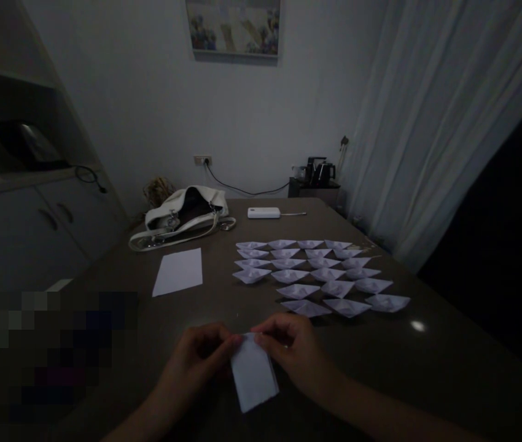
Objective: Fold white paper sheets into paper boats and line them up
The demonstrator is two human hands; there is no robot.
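Note:
A folded sheet of white paper (254, 376) is held between both hands near the front of the table. My left hand (201, 353) pinches its upper left corner with thumb and fingers. At the upper right corner, my right hand (293, 350) grips the same paper the same way. The paper's layered right edge shows, and its lower end hangs toward me. Beyond the hands, to the right, several white folded paper boats (291, 276) stand in rows. A flat stack or sheet of white paper (179, 271) lies to the left.
A white bag (187, 212) with straps rests at the table's far left. A white power bank (263, 213) with a short cable lies at the back. The dark tabletop (381, 356) reaches toward a curtain (408, 123) on the right. A cabinet (35, 215) stands left.

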